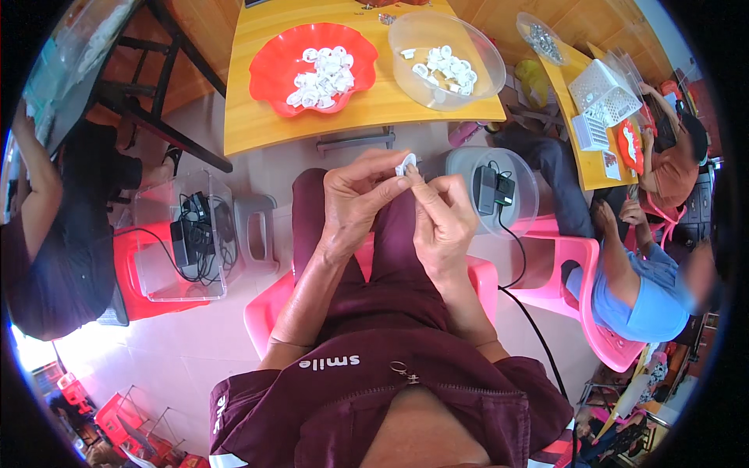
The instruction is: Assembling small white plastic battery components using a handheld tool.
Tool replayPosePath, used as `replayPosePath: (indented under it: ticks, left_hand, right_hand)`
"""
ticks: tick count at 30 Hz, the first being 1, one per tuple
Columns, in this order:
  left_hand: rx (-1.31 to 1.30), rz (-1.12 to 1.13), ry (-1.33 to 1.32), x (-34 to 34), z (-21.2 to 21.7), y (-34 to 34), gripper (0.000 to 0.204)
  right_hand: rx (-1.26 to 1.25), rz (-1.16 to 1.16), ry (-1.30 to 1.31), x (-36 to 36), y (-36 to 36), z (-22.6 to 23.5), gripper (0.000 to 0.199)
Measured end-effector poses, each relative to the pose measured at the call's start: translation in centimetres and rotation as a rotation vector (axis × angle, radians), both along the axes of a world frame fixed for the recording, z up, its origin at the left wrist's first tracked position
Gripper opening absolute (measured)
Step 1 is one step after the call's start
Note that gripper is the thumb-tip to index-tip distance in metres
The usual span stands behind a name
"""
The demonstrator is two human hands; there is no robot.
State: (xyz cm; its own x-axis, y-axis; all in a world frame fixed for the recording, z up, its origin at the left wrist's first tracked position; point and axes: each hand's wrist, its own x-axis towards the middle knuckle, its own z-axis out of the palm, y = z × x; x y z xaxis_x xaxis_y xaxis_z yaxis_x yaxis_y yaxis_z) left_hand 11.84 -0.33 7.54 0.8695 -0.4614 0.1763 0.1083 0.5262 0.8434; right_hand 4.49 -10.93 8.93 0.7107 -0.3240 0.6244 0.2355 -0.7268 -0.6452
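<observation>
— Two hands meet over the lap: left hand (355, 199) and right hand (441, 222) both pinch one small white part (406, 164) at their fingertips.
— Its shape?
— Smooth plastic, mostly hidden by fingers; hard to tell. Similar pieces fill the scalloped red bowl (273, 66) and the clear round bowl (480, 74) on the wooden table (250, 125).

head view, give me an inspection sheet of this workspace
surface: yellow table, mostly bare wood.
job's things: small white part pinched between left hand and right hand; red bowl and clear bowl both hold white parts.
clutter: clear box of electronics on a red stool.
grippers: both hands closed on the part, above the lap.
cables: black cable running over a pink chair.
surroundings: other people seated either side.
</observation>
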Motion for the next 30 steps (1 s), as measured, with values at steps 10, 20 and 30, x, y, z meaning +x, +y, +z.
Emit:
replayPosePath:
  ticks: [10, 20, 30]
  left_hand:
    - [-0.093, -0.162, 0.202, 0.2, -0.6, 0.2, 0.035]
    - [-0.064, -0.115, 0.144, -0.2, -0.5, 0.0, 0.034]
    - [-0.054, -0.131, 0.219, -0.2, -0.6, 0.3, 0.031]
  right_hand:
    - [0.076, 0.020, 0.046, -0.5, -0.1, 0.9, 0.035]
    - [0.007, -0.057, 0.028, -0.3, 0.3, 0.3, 0.035]
    - [0.098, 0.023, 0.076, -0.6, -0.2, 0.6, 0.033]
